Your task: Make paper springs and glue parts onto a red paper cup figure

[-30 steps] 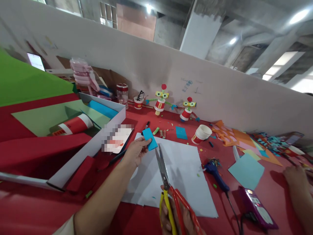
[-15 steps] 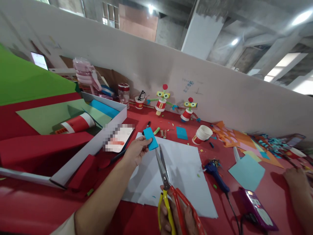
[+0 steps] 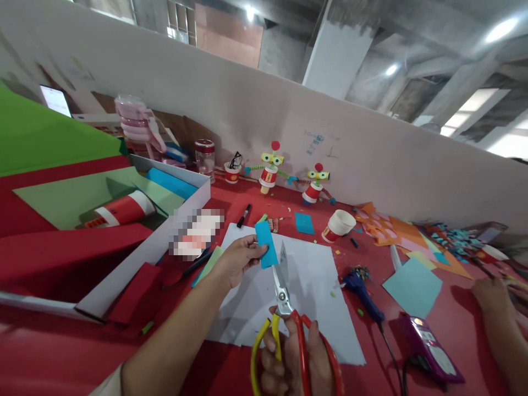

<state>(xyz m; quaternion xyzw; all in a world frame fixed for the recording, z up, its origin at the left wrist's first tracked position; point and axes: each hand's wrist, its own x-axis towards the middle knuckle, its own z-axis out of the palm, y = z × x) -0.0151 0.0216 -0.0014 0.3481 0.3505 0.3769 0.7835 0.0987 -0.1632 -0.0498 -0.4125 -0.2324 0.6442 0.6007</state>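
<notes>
nearest the camera, the right hand is closed through the yellow and red handles of the scissors, blades pointing away from the body. the blade tips stand just beside the lower right edge of the blue paper piece; whether they touch it i cannot tell. the left hand pinches that piece by its left edge between thumb and fingers, holding it upright above the white sheet on the red table. right of the sheet lies a blue glue gun, and another person's hand rests further right. beyond are a tipped paper cup and two cup figures by the wall.
</notes>
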